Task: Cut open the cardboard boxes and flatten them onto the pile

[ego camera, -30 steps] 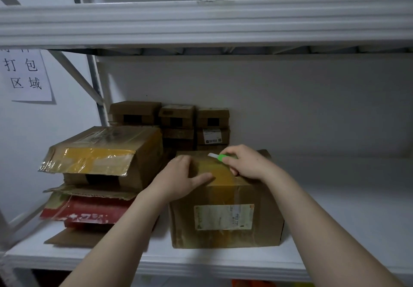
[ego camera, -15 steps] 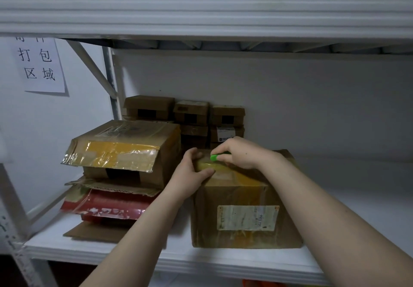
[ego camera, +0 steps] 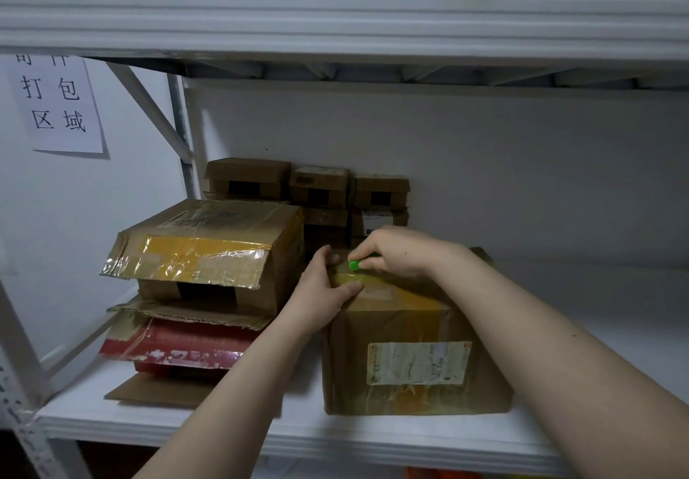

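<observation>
My left hand (ego camera: 321, 292) clasped the taped cardboard box (ego camera: 406, 333) at its top; my right hand (ego camera: 397, 251) pinched, seemingly, a green cutter (ego camera: 355, 264).

A taped box (ego camera: 410, 348) stands on the white shelf (ego camera: 373, 437), label facing out. The left hand (ego camera: 324, 288) grips the box's top left corner, thumb across the tape. The right hand (ego camera: 395, 251) pinches a green cutter (ego camera: 356, 264) on the box's top, near that corner. Left of the box lies a pile (ego camera: 194, 329) of opened cartons; behind the box, small boxes (ego camera: 320, 187) are stacked.
</observation>
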